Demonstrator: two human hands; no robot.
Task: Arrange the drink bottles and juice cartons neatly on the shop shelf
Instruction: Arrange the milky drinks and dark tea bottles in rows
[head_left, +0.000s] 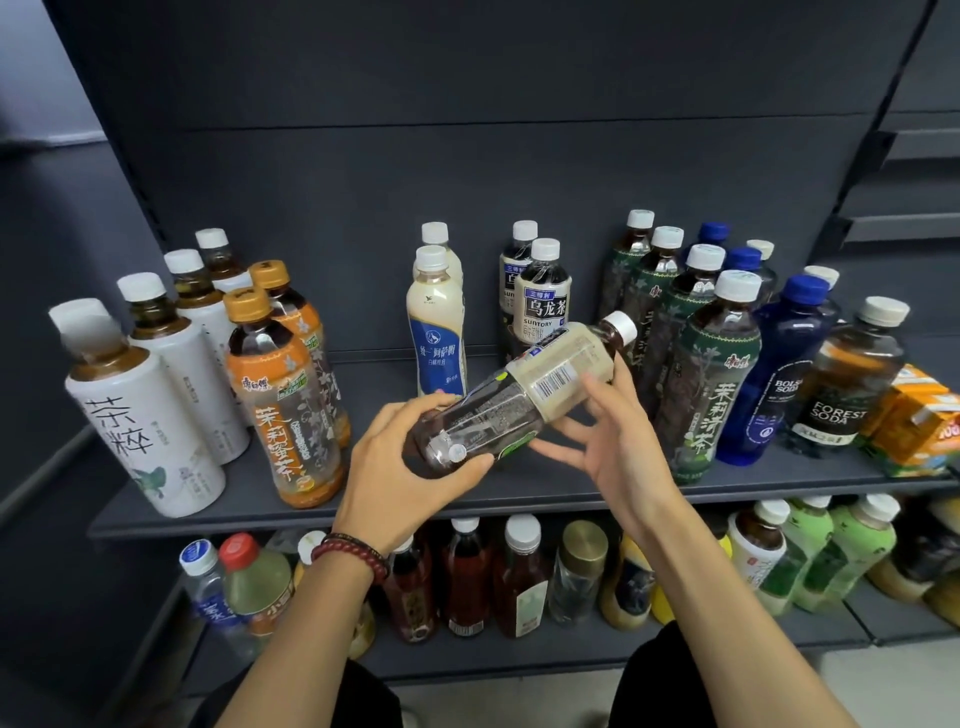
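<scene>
The tea bottle is held in the air in front of the upper shelf, just above its near edge and between both hands. It lies tilted. Its long axis runs from near left to far right, with the white cap pointing up and to the far right and the clear base towards the near left. The cream label's barcode faces up.

The left hand wraps its grip round the base end, fingers curled over the far side and thumb along the near side. A beaded bracelet sits on that wrist. The right hand has its grip spread. The fingers are almost straight under the bottle's middle and the thumb rests against the label beside the barcode.

Standing upright on the shelf, from left to right, are:
- white-labelled tea bottles
- orange-labelled bottles
- milk tea bottles
- oolong bottles
- green-labelled bottles
- blue soda bottles
- a dark soda bottle
- orange juice cartons at the far right edge

More bottles stand on the shelf below.
</scene>
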